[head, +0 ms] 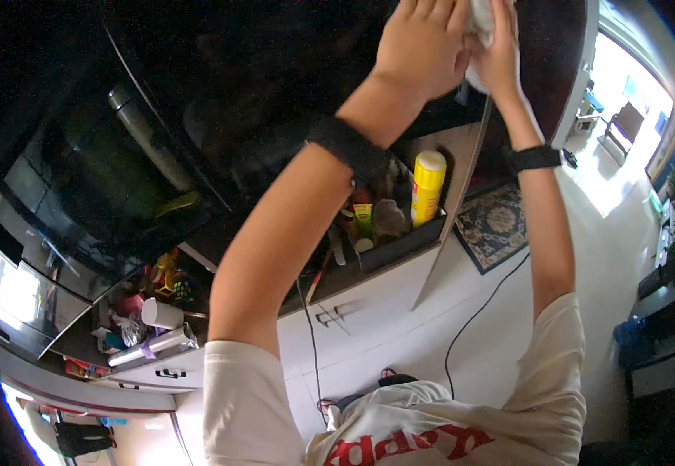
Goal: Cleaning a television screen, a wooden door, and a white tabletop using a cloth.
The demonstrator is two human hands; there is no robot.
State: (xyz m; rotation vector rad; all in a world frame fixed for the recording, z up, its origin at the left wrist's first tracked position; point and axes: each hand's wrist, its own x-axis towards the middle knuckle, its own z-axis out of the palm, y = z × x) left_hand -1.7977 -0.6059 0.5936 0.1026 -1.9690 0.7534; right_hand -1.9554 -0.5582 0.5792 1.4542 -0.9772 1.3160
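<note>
Both arms reach up to the top of the view, with a dark band at each wrist. My left hand lies with its fingers partly cut off by the top edge, beside a white cloth. Against the same cloth rests my right hand, its fingers along the cloth's right side; the cloth bulges out below the fingers. Behind the hands are dark, glossy cabinet panels. Whether the left fingers grip the cloth is hard to see.
Below the arms, a yellow spray can and a green tube stand in a dark tray on a shelf. A white roll and a Rubik's cube lie at left. A black cable crosses the floor near a patterned mat.
</note>
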